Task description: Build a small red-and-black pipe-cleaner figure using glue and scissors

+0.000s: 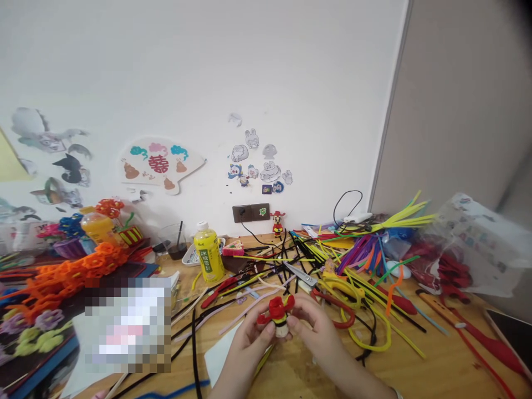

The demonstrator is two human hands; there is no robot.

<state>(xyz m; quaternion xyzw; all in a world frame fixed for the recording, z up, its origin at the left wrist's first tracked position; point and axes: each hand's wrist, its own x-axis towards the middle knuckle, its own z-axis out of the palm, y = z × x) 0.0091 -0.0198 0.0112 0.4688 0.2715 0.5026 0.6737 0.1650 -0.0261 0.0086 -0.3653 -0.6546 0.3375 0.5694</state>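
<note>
Between my two hands is a small figure with red on top, a yellow and black middle and a pale base. It looks made of pipe cleaners. My left hand pinches it from the left, thumb at its lower side. From the right, my right hand grips it with the thumb near the base. The figure is held upright above the wooden table. Scissors with red handles lie just beyond my right hand. A white paper sheet is partly under my left forearm.
Loose pipe cleaners in several colours cover the table. A yellow drink bottle stands beyond my left hand. A similar red and yellow figure stands against the wall. Orange pipe-cleaner flowers lie left; a clear plastic bag sits right.
</note>
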